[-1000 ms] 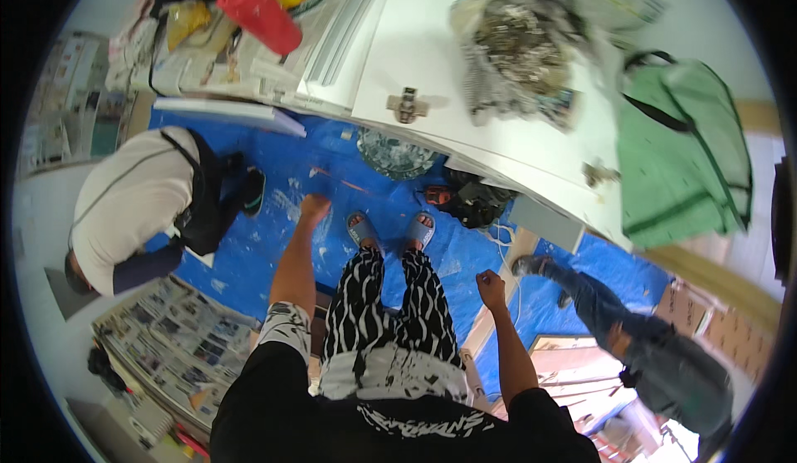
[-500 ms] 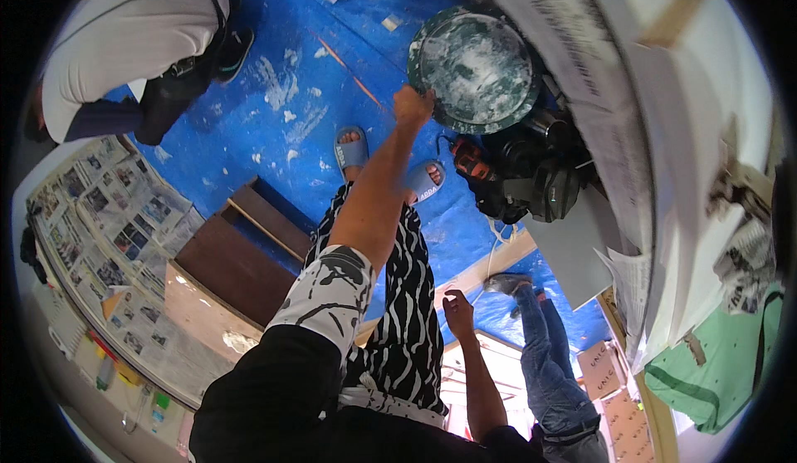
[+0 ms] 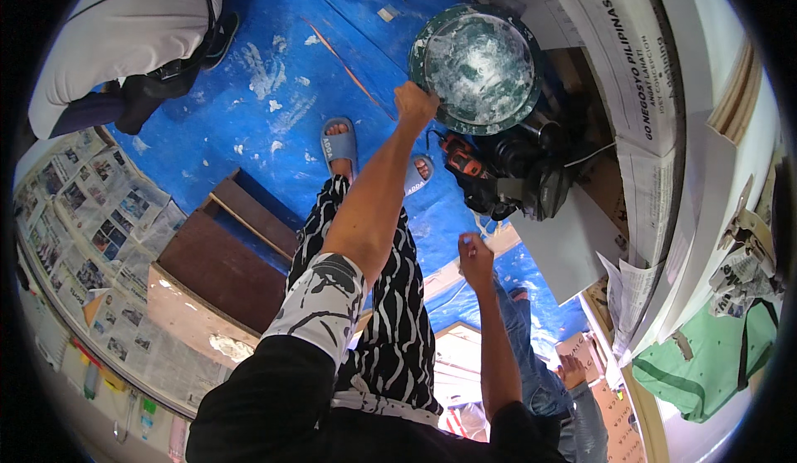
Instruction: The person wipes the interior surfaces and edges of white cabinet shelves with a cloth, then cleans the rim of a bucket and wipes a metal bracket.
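My left hand (image 3: 417, 104) is closed on the near-left rim of a round dark green tub or lid (image 3: 475, 68); I cannot tell which. White, plaster-like smears cover its surface. My left arm reaches forward across my patterned shorts. Lower on the right, my right hand (image 3: 475, 259) hangs in the air with its fingers curled in and nothing visible in them. An orange and black power tool (image 3: 462, 157) lies just below the green round thing, beside a dark bag (image 3: 544, 191).
Blue sheeting (image 3: 274, 118) with white splatters covers the floor. A brown wooden box (image 3: 212, 268) stands at left, near a newspaper-covered surface (image 3: 104, 239). One person in a white shirt (image 3: 137, 27) bends at upper left; another in jeans (image 3: 527, 347) is behind at lower right. A grey panel (image 3: 560, 247) leans at right.
My right hand has risen forward, closer to the power tool. My left hand stays on the green rim. The view has shifted slightly, and the jeans-wearing person's hand now shows.
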### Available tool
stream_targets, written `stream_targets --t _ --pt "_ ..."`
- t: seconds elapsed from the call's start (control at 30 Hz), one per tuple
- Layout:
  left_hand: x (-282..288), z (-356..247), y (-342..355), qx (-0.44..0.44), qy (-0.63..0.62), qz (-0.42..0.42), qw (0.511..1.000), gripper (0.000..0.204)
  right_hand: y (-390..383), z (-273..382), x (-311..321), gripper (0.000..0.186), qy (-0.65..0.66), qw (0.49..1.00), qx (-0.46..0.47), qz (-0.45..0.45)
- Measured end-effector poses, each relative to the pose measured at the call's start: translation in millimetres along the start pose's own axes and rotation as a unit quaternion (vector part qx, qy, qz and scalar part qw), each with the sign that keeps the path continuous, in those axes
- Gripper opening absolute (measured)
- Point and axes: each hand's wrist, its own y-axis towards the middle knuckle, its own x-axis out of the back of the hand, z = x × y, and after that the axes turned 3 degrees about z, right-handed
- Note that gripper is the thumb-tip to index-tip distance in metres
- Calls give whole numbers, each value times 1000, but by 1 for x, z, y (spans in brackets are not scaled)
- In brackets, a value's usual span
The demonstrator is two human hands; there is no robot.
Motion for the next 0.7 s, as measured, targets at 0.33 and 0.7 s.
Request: stream_targets --t 0.33,0.7 --pt "-7 9 -30 29 -6 32 999 34 203 32 -20 49 431 867 -249 -33" --pt "3 29 -52 100 -21 39 994 34 209 43 -33 52 -53 897 -125 -420"
